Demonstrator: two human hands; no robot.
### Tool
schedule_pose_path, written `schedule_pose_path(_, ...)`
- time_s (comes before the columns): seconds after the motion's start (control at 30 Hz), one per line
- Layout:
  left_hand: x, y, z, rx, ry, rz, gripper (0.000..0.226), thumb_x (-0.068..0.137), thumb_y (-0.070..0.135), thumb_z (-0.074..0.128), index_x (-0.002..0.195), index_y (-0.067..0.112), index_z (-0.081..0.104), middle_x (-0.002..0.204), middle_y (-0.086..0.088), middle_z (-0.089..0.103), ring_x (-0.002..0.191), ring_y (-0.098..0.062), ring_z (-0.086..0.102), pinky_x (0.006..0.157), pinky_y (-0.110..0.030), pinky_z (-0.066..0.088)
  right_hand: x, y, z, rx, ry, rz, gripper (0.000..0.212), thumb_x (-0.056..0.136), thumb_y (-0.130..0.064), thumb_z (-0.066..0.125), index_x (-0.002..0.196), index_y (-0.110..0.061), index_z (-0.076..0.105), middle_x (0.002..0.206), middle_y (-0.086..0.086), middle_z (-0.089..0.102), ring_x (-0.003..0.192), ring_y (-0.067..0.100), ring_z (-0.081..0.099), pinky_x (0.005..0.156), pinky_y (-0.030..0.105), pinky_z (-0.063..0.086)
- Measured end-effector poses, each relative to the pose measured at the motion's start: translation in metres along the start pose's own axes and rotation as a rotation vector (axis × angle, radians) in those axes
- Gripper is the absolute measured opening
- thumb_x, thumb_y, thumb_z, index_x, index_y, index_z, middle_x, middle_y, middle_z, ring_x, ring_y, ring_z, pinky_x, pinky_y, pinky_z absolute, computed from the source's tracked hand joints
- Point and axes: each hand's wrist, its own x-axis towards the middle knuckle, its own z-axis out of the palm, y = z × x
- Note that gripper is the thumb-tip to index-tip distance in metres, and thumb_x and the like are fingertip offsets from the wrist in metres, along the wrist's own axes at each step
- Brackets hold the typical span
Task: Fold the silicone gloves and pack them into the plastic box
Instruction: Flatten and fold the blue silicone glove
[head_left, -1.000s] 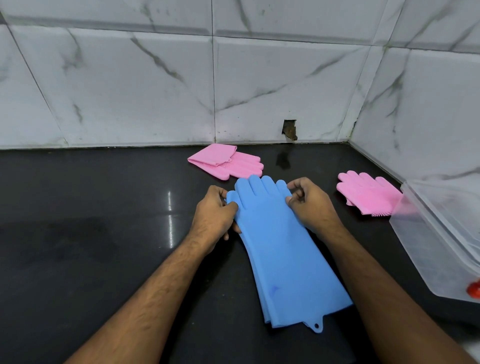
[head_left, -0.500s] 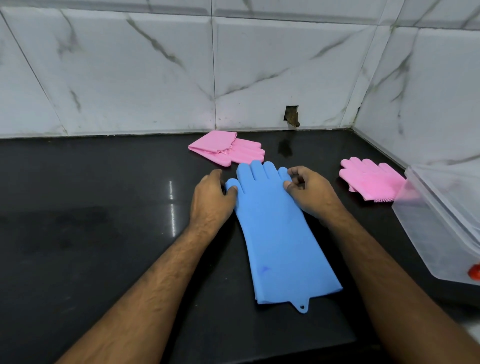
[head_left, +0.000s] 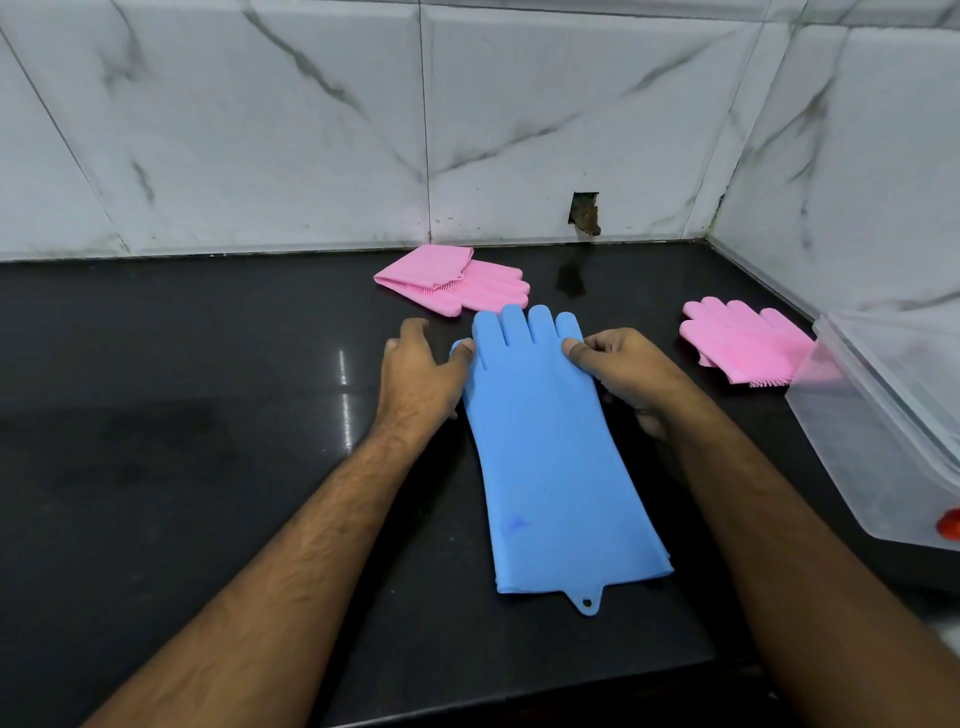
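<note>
Since half a second ago the left hand (head_left: 415, 379) has opened a little, its index finger now lifted and pointing away instead of curled against the blue glove (head_left: 550, 452), while the glove itself lies where it did. It is flat on the black counter (head_left: 182, 441), fingers toward the wall, cuff with its hang tab toward the person, between the two hands. Left thumb presses on the glove's thumb at its left edge, the other fingers relaxed beside it. On the other edge, the right hand (head_left: 618, 369) pinches the glove by the little finger, fingers curled. Beyond the glove, a folded pink glove (head_left: 447, 283) lies near the wall. Well to the right, a second pink glove (head_left: 743, 343) lies just beside the clear plastic box (head_left: 872, 447)
</note>
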Motion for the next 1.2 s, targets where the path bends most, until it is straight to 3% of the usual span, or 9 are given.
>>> schedule_pose_path(0.07,0.0,0.002,-0.002,0.03,-0.039,-0.081,0.054,0.094,0.049,0.066,0.134,0.016,0.05,0.107,-0.006,0.067,0.043,-0.013,0.061,0.04,-0.023,0.046,-0.002,-0.001,-0.002,-0.003,-0.019,0.008,0.053,0.099,-0.044,0.064,0.104,0.009,0.067,0.089,0.021,0.075,0.06,0.017,0.059,0.055,0.025,0.044)
schedule_pose_path(0.13,-0.001,0.003,-0.003,0.085,-0.084,-0.119,0.049,0.091,0.055,0.066,0.118,0.015,0.056,0.099,-0.008,0.072,0.045,-0.011,0.06,0.041,-0.022,0.044,-0.004,-0.001,-0.004,-0.035,-0.029,-0.004,0.065,0.099,-0.052,0.061,0.104,0.013,0.064,0.096,0.031,0.073,0.069,0.024,0.058,0.065,0.031,0.044)
schedule_pose_path(0.3,-0.002,0.008,-0.007,0.172,-0.208,-0.193,0.064,0.083,0.068,0.069,0.093,0.005,0.064,0.07,-0.004,0.064,0.042,-0.014,0.051,0.04,-0.02,0.036,-0.011,-0.008,-0.011,-0.286,-0.06,0.004,0.078,0.096,-0.075,0.036,0.071,-0.009,0.068,0.059,-0.008,0.066,0.05,0.006,0.058,0.058,0.028,0.043)
schedule_pose_path(0.37,-0.002,0.008,-0.008,0.167,-0.237,-0.225,0.063,0.081,0.069,0.071,0.084,0.007,0.06,0.052,-0.002,0.057,0.03,-0.011,0.043,0.038,-0.018,0.033,-0.013,-0.008,-0.014,-0.274,-0.128,0.005,0.071,0.097,-0.072,0.041,0.087,-0.01,0.075,0.081,-0.001,0.078,0.071,0.016,0.07,0.071,0.035,0.053)
schedule_pose_path(0.47,-0.002,0.006,-0.006,0.108,-0.274,-0.206,0.051,0.083,0.058,0.076,0.08,0.01,0.059,0.037,0.002,0.054,0.023,-0.008,0.037,0.032,-0.012,0.026,-0.015,-0.008,-0.014,-0.261,-0.155,-0.037,0.046,0.099,-0.057,0.056,0.089,-0.014,0.073,0.078,-0.006,0.077,0.065,0.015,0.068,0.064,0.031,0.052)
schedule_pose_path(0.63,-0.005,0.004,0.003,-0.033,-0.21,-0.046,0.033,0.091,0.044,0.072,0.094,0.012,0.072,0.083,-0.003,0.077,0.045,-0.01,0.056,0.046,-0.025,0.045,-0.011,-0.011,-0.003,-0.278,-0.06,-0.084,0.035,0.101,-0.039,0.059,0.102,-0.007,0.072,0.099,0.008,0.079,0.093,0.03,0.075,0.092,0.051,0.059)
schedule_pose_path(0.83,-0.011,0.003,0.014,-0.072,-0.244,0.087,0.031,0.099,0.042,0.063,0.097,0.011,0.066,0.089,-0.009,0.076,0.051,-0.017,0.061,0.045,-0.029,0.047,-0.004,-0.004,-0.007,-0.288,0.087,-0.058,0.031,0.089,-0.029,0.058,0.098,-0.001,0.068,0.096,0.016,0.077,0.089,0.036,0.074,0.074,0.046,0.061)
schedule_pose_path(1.0,-0.011,0.01,0.006,-0.318,-0.536,0.02,0.038,0.097,0.03,0.072,0.127,0.016,0.053,0.109,-0.013,0.077,0.054,-0.009,0.067,0.039,-0.025,0.042,0.007,0.001,-0.001,-0.275,0.189,-0.095,0.037,0.094,-0.031,0.057,0.095,0.005,0.063,0.091,0.017,0.073,0.079,0.035,0.067,0.065,0.038,0.052)
schedule_pose_path(1.2,-0.011,0.009,0.006,-0.28,-0.532,0.005,0.071,0.09,0.012,0.079,0.14,0.026,0.031,0.084,-0.007,0.066,0.055,-0.011,0.063,0.037,-0.023,0.038,0.02,0.005,0.004,-0.23,0.281,-0.166,0.042,0.101,-0.036,0.056,0.09,0.004,0.06,0.087,0.016,0.07,0.079,0.033,0.064,0.069,0.04,0.05)
